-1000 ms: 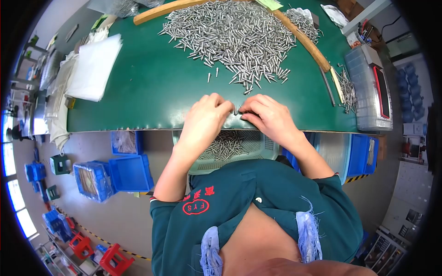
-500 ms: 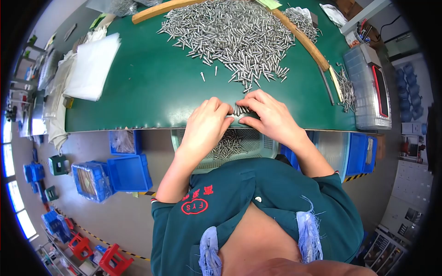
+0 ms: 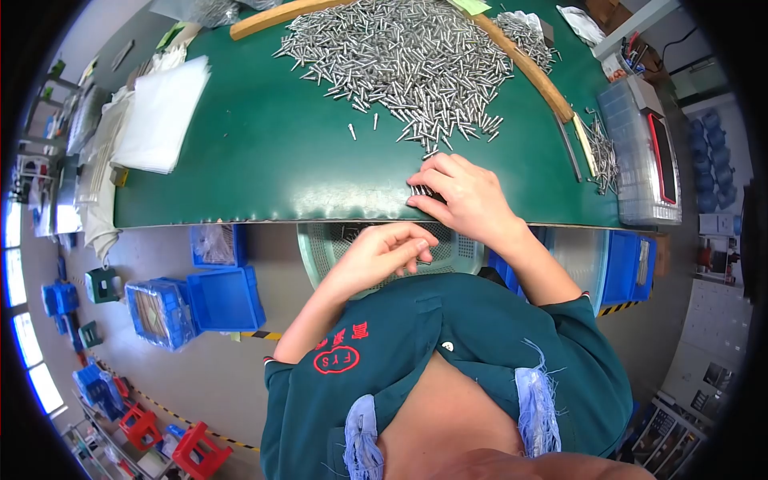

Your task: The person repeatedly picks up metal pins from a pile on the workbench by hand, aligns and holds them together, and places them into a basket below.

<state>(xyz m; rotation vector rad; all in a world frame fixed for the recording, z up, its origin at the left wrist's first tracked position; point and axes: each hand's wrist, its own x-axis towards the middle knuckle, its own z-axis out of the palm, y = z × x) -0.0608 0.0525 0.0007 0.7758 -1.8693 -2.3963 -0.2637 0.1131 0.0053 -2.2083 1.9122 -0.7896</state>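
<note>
A pale green basket with perforated walls sits below the front edge of the table; some small dark metal parts show inside it, and the left hand hides much of the rest. To the left, one blue bin holds crumpled clear plastic, and a blue crate wears a shiny plastic wrap around brownish contents. On the table's right end stands a clear, ribbed plastic box, with a red-rimmed dark panel at its side.

The right hand rests at the table's near edge, thumb and fingers closed on a short row of slim metal pins, set side by side. The left hand hangs over the basket, fingers loosely curled; whether it holds anything I cannot tell.

Beyond lies a broad pile of bright, tapered pins, with two loose ones just apart from it. A curved wooden bar borders its right side. The table top is smooth, glossy green; thin white sheets lie at its left.
</note>
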